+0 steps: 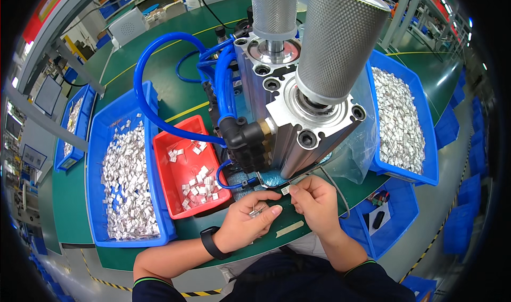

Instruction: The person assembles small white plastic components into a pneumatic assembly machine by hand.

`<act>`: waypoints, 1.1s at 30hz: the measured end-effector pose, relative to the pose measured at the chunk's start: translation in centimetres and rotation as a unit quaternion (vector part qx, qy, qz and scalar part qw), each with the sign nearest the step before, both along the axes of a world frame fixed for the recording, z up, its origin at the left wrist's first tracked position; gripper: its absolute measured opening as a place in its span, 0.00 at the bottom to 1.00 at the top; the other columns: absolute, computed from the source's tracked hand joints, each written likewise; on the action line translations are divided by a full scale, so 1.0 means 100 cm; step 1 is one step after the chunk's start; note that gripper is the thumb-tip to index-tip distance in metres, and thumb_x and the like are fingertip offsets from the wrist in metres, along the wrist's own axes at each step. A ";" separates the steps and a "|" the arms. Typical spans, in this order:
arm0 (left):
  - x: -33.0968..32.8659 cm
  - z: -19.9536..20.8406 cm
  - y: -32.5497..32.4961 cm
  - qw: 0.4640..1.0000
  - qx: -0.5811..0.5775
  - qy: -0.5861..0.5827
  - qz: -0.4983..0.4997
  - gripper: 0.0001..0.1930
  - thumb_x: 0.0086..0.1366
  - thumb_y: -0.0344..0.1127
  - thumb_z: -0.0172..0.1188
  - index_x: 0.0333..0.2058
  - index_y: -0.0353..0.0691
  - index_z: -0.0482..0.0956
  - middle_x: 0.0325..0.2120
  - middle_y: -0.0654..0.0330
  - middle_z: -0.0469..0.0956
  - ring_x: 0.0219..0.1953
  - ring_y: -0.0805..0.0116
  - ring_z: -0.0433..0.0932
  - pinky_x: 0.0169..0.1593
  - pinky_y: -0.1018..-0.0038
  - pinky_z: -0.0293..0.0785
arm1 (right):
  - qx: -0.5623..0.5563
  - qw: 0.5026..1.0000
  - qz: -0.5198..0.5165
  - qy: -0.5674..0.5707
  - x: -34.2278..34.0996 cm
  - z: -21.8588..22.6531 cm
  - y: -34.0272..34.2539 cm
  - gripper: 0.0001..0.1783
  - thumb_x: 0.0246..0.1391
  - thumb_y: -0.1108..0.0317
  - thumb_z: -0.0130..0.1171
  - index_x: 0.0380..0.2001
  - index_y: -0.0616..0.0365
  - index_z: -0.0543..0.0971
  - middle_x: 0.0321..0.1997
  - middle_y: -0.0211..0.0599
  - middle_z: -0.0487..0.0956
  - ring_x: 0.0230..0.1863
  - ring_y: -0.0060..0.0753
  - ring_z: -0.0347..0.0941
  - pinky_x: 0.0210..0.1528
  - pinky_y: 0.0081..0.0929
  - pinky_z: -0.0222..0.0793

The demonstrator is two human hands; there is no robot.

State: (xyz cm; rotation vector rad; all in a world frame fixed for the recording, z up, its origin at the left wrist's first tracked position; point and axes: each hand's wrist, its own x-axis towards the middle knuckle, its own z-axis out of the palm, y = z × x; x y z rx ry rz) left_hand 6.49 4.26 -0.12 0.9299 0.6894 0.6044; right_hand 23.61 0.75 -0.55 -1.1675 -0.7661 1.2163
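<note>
My right hand (321,202) pinches a small white block-shaped component (286,190) between thumb and fingertips, just in front of the machine. My left hand (242,225) is beside it, fingers curled around a few small parts with thin wire leads (256,212). Its index fingertip reaches toward the white component; whether it touches cannot be made out. Directly ahead stands a metal machine with two pneumatic cylinders (282,122) topped by large knurled cylinders (340,41). To the left of my hands, a red bin (175,180) holds scattered white components of the same look.
Thick blue air hoses (139,70) loop left of the machine. A large blue bin (96,195) of white components stands at left, another blue bin (434,153) at right. Below the right table edge is a blue tray (399,233) with a black object. A grey cable (340,187) curves by my right hand.
</note>
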 end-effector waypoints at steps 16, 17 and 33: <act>0.001 -0.002 0.000 1.000 0.002 0.002 0.002 0.12 0.64 0.31 0.56 0.45 0.35 0.70 0.15 0.68 0.67 0.14 0.84 0.60 0.17 0.83 0.53 | -0.002 1.000 -0.017 -0.006 -0.002 0.000 0.004 0.06 0.53 0.74 0.55 0.24 0.63 0.72 0.18 0.30 0.72 0.16 0.14 0.61 0.17 0.13 0.55; 0.001 -0.001 0.001 1.000 0.001 -0.002 0.001 0.12 0.64 0.31 0.56 0.45 0.35 0.70 0.15 0.68 0.67 0.14 0.84 0.60 0.17 0.83 0.53 | 0.002 1.000 -0.016 -0.001 -0.002 0.000 0.003 0.06 0.53 0.74 0.55 0.25 0.64 0.72 0.18 0.30 0.72 0.16 0.14 0.61 0.17 0.13 0.54; 0.000 0.000 0.001 1.000 -0.019 -0.023 -0.005 0.14 0.64 0.31 0.57 0.46 0.37 0.67 0.17 0.67 0.68 0.14 0.84 0.60 0.17 0.84 0.52 | 0.018 0.997 0.046 0.054 0.002 -0.001 -0.001 0.04 0.55 0.77 0.51 0.30 0.69 0.70 0.27 0.43 0.76 0.22 0.27 0.74 0.20 0.21 0.73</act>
